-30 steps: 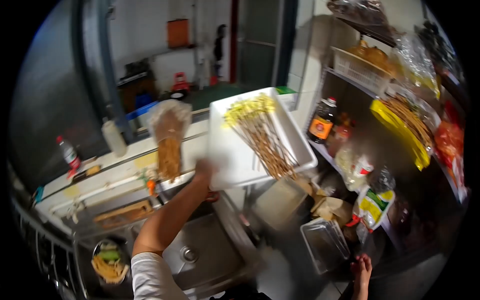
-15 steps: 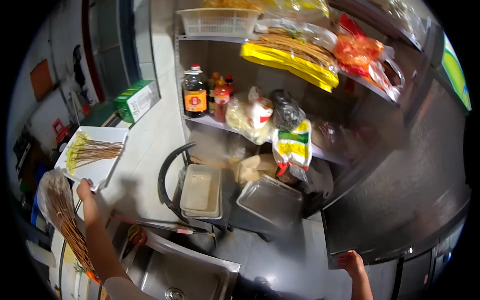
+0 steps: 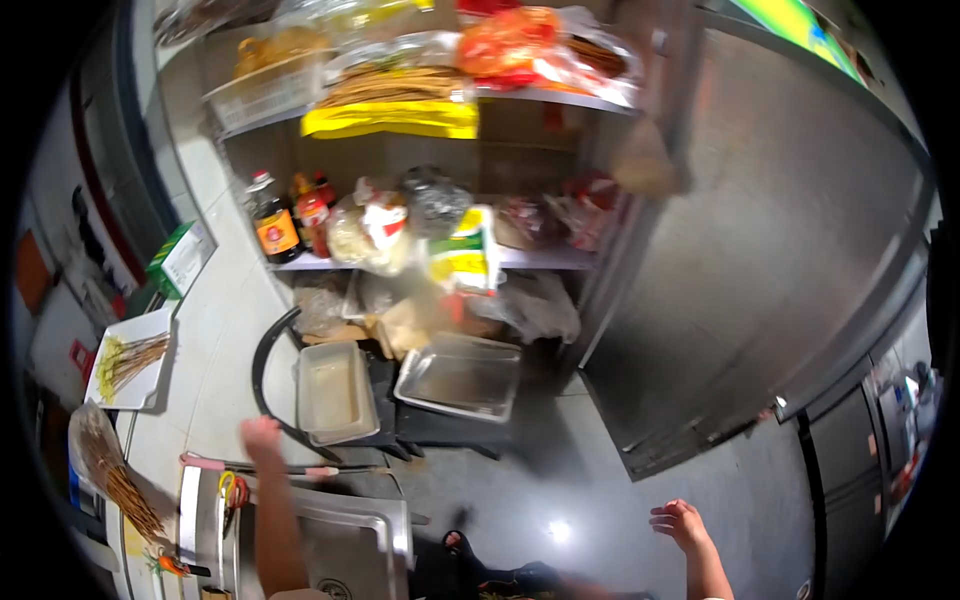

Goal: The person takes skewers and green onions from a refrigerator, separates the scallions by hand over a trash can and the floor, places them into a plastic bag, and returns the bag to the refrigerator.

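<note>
My left hand [image 3: 262, 440] is over the sink's far left edge, close to the black curved chair arm [image 3: 262, 375]; motion smears its fingers, so their pose is unclear. Below it, scissors [image 3: 234, 490] with orange-red handles lie at the rim of the steel sink [image 3: 395, 530]. My right hand [image 3: 678, 522] hangs above the floor, its fingers apart and nothing in them. At the far left, a white tray [image 3: 155, 385] of thin brown sticks with pale yellow-green tips [image 3: 125, 362] rests on the counter. Nearer me lies a plastic-bagged bundle of brown sticks [image 3: 125, 490].
Shelves ahead hold a dark sauce bottle [image 3: 272, 225], bags and a yellow packet of sticks [image 3: 395, 105]. Below are a pale plastic tub [image 3: 335, 395] and a clear-looking tray [image 3: 460, 375] on black chairs. A large metal door [image 3: 760, 240] stands at the right.
My left hand has left the white tray's edge and moved right, over the sink's edge. The view has swung right. My right hand's fingers now look more spread.
</note>
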A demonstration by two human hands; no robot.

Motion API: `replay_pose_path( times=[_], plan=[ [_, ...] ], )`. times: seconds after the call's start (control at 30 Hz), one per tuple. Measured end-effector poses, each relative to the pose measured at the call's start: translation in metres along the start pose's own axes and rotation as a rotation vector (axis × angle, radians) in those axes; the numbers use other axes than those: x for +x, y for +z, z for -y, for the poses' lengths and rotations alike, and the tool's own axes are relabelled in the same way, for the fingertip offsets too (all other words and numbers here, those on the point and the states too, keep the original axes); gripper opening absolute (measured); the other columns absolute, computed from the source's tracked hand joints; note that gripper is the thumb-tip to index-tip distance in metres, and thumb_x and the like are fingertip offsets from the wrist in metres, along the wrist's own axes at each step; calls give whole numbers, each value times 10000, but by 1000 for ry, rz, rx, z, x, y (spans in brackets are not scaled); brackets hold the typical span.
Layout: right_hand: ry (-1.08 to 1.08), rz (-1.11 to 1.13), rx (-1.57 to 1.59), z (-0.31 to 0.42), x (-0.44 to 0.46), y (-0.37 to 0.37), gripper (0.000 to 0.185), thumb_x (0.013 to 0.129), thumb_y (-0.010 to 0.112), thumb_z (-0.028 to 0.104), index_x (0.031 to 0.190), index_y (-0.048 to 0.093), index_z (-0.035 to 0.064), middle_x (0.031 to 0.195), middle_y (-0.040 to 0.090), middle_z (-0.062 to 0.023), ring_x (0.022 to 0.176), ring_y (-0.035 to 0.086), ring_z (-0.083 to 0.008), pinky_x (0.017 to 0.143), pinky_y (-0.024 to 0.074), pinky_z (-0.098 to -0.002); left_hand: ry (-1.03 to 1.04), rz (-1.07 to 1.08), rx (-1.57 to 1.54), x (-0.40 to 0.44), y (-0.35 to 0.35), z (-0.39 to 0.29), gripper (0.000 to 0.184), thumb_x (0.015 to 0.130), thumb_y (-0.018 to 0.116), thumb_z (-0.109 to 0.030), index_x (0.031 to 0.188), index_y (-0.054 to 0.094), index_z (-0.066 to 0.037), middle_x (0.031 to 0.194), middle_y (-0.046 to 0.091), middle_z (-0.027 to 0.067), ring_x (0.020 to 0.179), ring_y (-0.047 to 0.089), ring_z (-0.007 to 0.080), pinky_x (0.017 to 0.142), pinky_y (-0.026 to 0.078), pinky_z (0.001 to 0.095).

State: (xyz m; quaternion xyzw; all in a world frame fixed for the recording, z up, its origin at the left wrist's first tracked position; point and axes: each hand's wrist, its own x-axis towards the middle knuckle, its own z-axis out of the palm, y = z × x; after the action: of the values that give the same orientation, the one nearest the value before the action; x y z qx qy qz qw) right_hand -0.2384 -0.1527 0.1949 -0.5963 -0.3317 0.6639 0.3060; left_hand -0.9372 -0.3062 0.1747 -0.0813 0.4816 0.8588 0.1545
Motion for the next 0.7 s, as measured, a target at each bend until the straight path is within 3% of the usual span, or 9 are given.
replay_pose_path(
  times=[0.1,0.27,0.4,0.53,0.6,0.7],
  plan=[
    [-87,-42,56,-10,-26,-69,130,823,368,107,788,478,47,886,585,-164,771,588,-277,689,478,-373,-173,308,238,-122,97,87,416,826,454,-317,1168,349,-104,1114,495,135,880,524,238,705,419,335],
    [-89,-271,207,-62,-73,-223,147,829,364,120,777,480,47,868,591,-142,730,590,-232,671,475,-344,-185,707,386,-337,191,166,293,814,473,-201,1079,394,-103,947,543,110,679,553,185,554,427,266],
    [-125,-500,307,-97,-119,-310,186,851,359,173,767,477,57,848,599,-129,704,585,-182,657,471,-321,-373,1037,607,-483,201,239,266,822,457,-163,1070,392,-88,895,563,127,640,559,168,511,447,274],
    [-114,-539,433,-114,-109,-359,295,878,348,296,750,487,70,846,609,-105,726,575,-171,659,442,-315,-397,1430,833,-598,199,295,329,780,556,-74,1078,417,-49,687,591,95,582,574,152,528,463,254],
    [-95,-556,379,-112,-91,-380,270,870,372,290,734,498,93,852,616,-72,764,562,-147,682,409,-317,-372,1731,846,-635,195,332,332,780,578,-68,1091,466,-43,625,588,64,590,576,115,551,459,234],
    [-126,-568,276,-76,-54,-403,202,860,391,235,762,507,101,834,634,-50,795,549,-135,733,364,-298,-329,1925,990,-697,213,365,349,780,579,-65,1117,491,-57,607,580,24,569,554,74,586,445,215]
  ],
)
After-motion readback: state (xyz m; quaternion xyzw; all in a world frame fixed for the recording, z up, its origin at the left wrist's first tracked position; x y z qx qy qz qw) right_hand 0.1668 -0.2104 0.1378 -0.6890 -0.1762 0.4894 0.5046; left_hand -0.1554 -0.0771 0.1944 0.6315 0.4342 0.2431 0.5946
